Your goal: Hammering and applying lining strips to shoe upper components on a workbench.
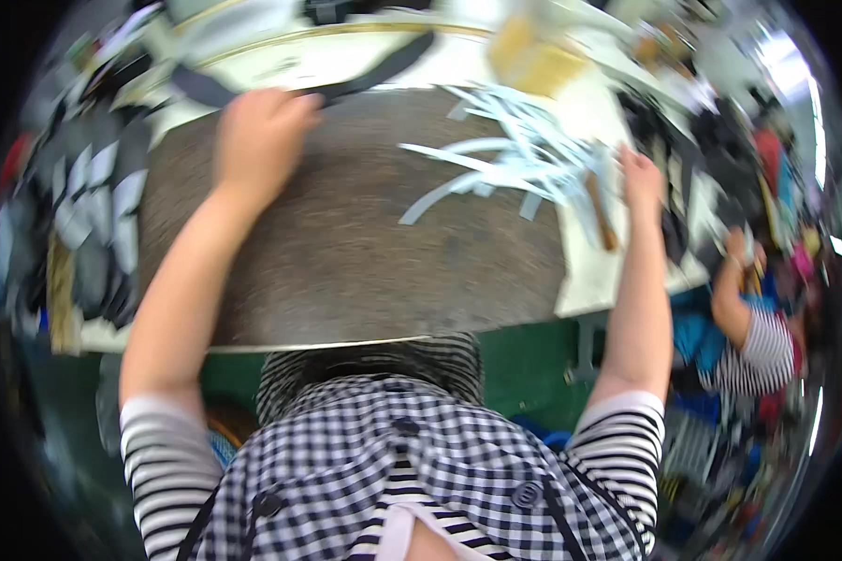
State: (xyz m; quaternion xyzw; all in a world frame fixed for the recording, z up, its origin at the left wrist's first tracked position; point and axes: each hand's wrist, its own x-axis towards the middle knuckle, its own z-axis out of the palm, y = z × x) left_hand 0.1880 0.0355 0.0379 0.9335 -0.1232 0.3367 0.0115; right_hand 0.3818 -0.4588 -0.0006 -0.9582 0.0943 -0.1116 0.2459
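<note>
At the far left of the dark brown board, my left hand is closed on a long, curved black strip. The strip shows on both sides of the fingers. My right hand is over the right end of the table, beside dark pieces. Its fingers are smeared, and I cannot make out whether they hold anything. Left of that hand, a brown-handled tool lies against a loose heap of pale blue strips.
Grey and black cut pieces are stacked at the left edge. A yellowish block sits at the back. White tabletop borders the board. Farther right, another person works with raised hands.
</note>
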